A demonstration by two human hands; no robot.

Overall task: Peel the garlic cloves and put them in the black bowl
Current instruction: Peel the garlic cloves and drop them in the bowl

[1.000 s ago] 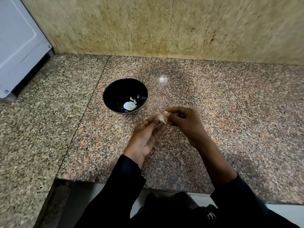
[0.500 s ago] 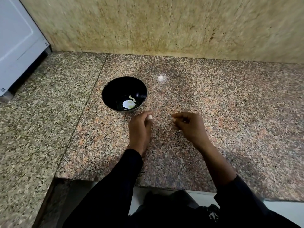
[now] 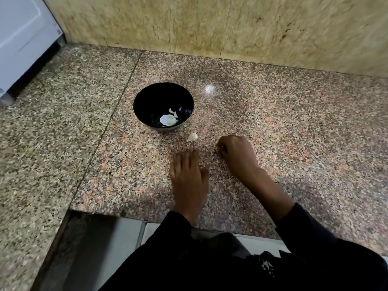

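On the counter (image 3: 294, 127), just right of the black bowl (image 3: 147, 97), sits one garlic clove (image 3: 192, 137), pale and apart from both hands. Down inside the bowl, a couple of small pale pieces (image 3: 173, 112) near a bright reflection, most likely cloves already peeled. Left hand (image 3: 189, 177) lying flat and blurred below the clove, fingers fairly straight, gripping nothing visible. Right hand (image 3: 237, 154) curled beside it, fingertips tucked under; possibly pinching a scrap of skin, but too small and shadowed to tell. Whether the loose clove is fully peeled or wears a papery layer, also hard to say from here. Judging the handling: very light, firm rather than squashy, smooth and a touch slippery once bare, apt to skid on polished granite. Best taken by a thumb-and-finger pinch across the plump middle, not at the tapered tip. Any skin left, thin and brittle, best started from the blunt root end with a nail. Short lift into the bowl from there, nothing fragile about the drop.
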